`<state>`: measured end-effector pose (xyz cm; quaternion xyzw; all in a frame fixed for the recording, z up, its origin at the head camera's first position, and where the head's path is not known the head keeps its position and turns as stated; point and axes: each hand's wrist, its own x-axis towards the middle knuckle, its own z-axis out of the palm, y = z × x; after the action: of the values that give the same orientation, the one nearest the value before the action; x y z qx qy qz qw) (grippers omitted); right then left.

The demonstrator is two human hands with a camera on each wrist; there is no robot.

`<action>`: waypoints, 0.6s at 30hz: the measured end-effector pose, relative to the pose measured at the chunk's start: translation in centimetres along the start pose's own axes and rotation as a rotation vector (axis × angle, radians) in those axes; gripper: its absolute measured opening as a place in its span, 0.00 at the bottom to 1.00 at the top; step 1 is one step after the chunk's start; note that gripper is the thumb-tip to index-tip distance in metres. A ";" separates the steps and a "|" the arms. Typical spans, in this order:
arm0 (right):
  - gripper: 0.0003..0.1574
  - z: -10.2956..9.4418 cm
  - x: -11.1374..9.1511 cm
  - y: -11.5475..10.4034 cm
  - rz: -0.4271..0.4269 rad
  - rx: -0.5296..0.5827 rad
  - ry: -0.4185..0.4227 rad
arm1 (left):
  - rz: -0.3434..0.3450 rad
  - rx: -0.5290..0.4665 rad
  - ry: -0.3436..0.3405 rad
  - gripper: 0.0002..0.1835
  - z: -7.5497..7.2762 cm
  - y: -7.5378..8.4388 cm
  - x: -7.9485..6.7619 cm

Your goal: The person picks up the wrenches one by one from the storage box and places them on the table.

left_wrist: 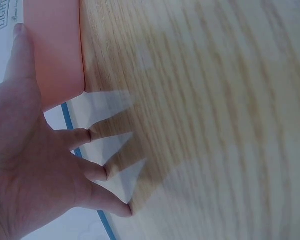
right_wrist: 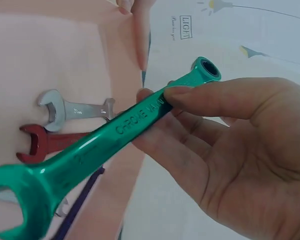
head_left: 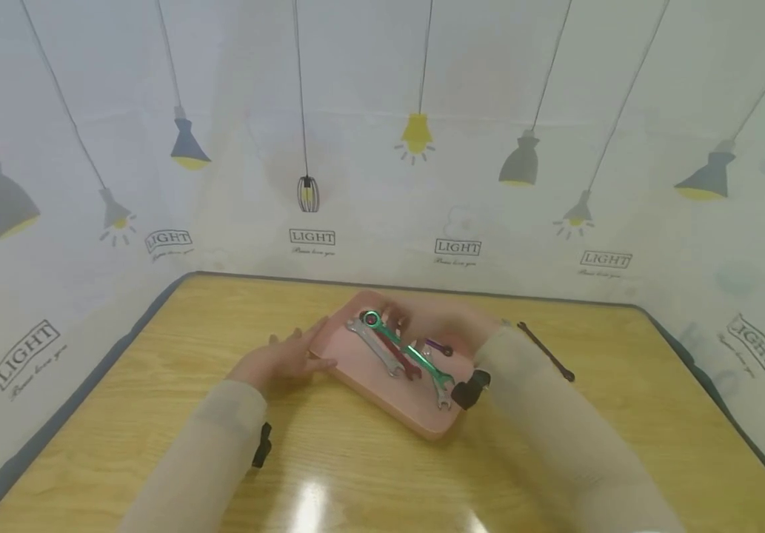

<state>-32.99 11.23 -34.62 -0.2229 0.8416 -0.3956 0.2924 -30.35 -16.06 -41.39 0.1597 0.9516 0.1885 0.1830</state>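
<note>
A pink tray lies at an angle on the table with several wrenches in it. My right hand pinches a green combination wrench between thumb and fingers, near its ring end and above the tray. Below it are a silver wrench, a red wrench and a purple wrench. A further silver open end shows beneath the green one. My left hand is at the tray's left corner, fingers spread, fingertips on the table; in the left wrist view its thumb lies along the tray wall.
A dark wrench lies on the wooden table, right of the tray and beyond the right forearm. A light wall covering printed with lamps rises behind the table and at both sides.
</note>
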 end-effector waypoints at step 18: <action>0.41 -4.2 -5.0 3.9 -0.011 -0.131 0.053 | -0.034 -0.006 0.009 0.47 0.1 0.5 -0.3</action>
<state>-32.66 18.80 -33.97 -0.2356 0.8719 -0.3472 0.2525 -29.91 -15.75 -41.21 0.1423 0.9544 0.1887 0.1825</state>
